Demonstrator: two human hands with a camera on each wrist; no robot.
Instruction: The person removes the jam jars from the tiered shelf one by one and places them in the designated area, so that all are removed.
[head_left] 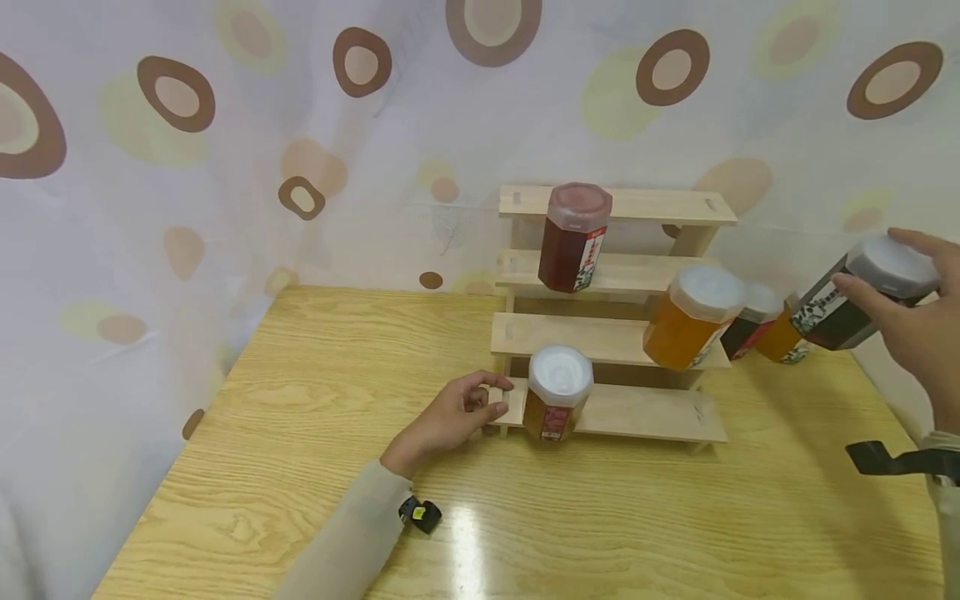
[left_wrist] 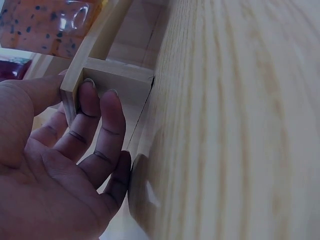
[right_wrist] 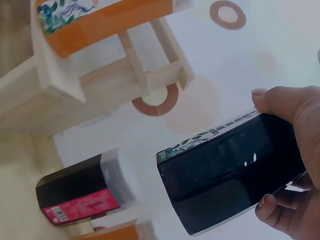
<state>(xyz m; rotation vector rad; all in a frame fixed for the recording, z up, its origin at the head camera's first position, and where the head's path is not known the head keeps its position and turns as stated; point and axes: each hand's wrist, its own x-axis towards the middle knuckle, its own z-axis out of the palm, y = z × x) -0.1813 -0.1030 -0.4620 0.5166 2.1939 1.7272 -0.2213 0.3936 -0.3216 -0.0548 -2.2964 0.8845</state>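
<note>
My left hand (head_left: 450, 412) grips the left end of the lowest step of a tiered wooden rack (head_left: 645, 410). In the left wrist view the thumb is over the board (left_wrist: 75, 82) and fingertips curl beneath it. At far right, my right hand (head_left: 926, 325) holds a dark jar (head_left: 828, 312) by its whitish lid end, tilted and raised above the table. In the right wrist view this dark jar (right_wrist: 225, 172) has a white label with a leafy print. An amber jar (head_left: 557, 396) stands on the lowest step, close to my left hand.
A dark red jar (head_left: 573, 242) stands higher on the rack, and an orange jar (head_left: 686, 325) sits at its right side. Beyond the right end are a black jar (head_left: 746, 329) with a pink label and another orange jar (head_left: 780, 337). A patterned curtain (head_left: 375, 217) hangs behind the wooden table (head_left: 300, 417).
</note>
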